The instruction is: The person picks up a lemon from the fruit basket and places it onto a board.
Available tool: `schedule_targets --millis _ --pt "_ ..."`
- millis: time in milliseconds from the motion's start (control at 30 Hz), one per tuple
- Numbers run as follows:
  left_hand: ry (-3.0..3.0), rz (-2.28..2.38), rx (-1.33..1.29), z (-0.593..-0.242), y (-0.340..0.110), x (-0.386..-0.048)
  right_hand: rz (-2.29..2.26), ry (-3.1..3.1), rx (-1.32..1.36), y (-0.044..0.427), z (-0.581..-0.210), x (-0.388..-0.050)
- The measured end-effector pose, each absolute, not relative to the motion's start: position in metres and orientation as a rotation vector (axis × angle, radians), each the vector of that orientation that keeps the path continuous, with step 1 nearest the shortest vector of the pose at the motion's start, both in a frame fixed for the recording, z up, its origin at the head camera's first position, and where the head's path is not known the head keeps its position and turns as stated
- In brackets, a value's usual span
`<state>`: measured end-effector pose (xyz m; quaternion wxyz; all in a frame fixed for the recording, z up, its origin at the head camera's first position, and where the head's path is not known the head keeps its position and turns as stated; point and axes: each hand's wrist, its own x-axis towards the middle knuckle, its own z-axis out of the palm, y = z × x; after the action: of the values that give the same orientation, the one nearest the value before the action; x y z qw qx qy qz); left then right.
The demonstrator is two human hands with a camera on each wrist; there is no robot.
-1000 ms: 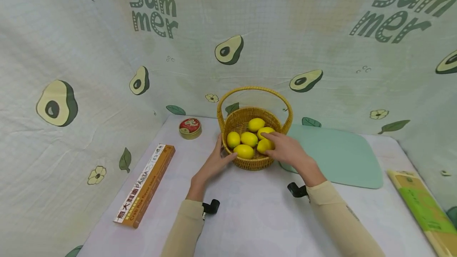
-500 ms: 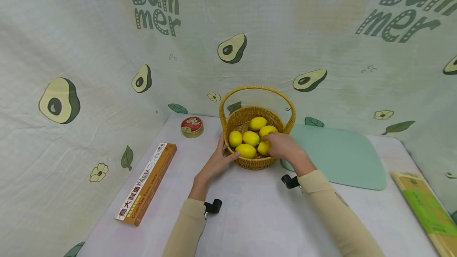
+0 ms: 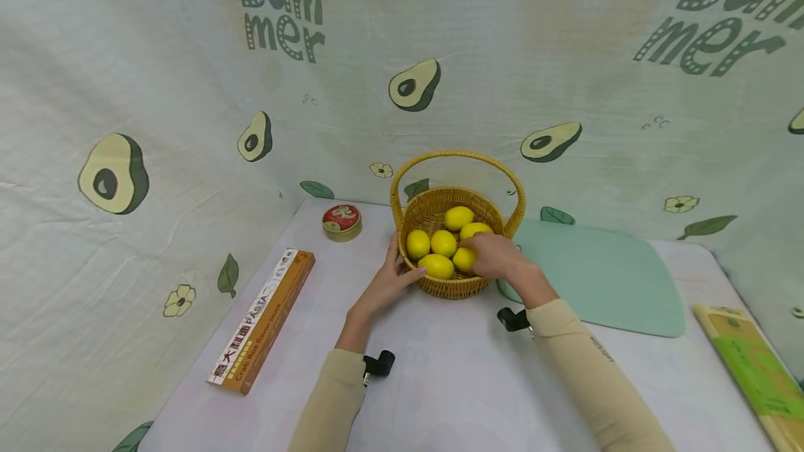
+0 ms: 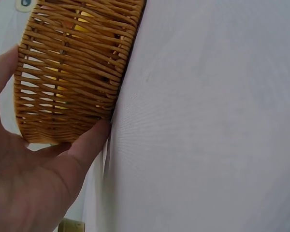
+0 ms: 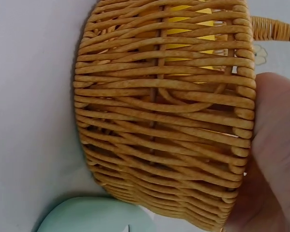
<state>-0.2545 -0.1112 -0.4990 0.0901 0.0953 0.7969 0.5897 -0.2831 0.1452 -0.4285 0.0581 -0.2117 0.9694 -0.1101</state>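
In the head view a wicker basket (image 3: 457, 289) with a tall handle holds several yellow lemons (image 3: 435, 266). My left hand (image 3: 384, 286) grips the basket's left side, thumb at the front rim; the left wrist view shows that hand (image 4: 43, 179) against the woven wall (image 4: 72, 72), one fingertip low by the table. My right hand (image 3: 499, 259) reaches over the right rim, fingers curled on a lemon (image 3: 464, 259) that they partly cover. In the right wrist view the basket wall (image 5: 164, 111) hides those fingers; only part of the right hand (image 5: 278, 145) shows at the rim.
A red-lidded round tin (image 3: 342, 222) stands left of the basket. Further left lies a pasta box (image 3: 262, 321). A pale green board (image 3: 603, 277) lies to the right, with a yellow-green packet (image 3: 750, 368) at the far right. A printed cloth wall rises behind.
My right hand has moved slightly down and left, its fingers curling around the front right lemon. My left hand stays on the basket. The whole head view has shifted slightly.
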Motion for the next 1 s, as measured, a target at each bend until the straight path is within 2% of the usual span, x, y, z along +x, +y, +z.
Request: schedule_targets --millis 333,1000 --pt "2.373 1.744 0.261 -0.499 -0.111 -0.254 -0.430 3.046 -0.662 0.154 -0.428 -0.274" --pt "2.355 1.775 0.260 -0.501 -0.110 -0.255 -0.526 3.131 -0.663 0.192 -0.396 -0.234"
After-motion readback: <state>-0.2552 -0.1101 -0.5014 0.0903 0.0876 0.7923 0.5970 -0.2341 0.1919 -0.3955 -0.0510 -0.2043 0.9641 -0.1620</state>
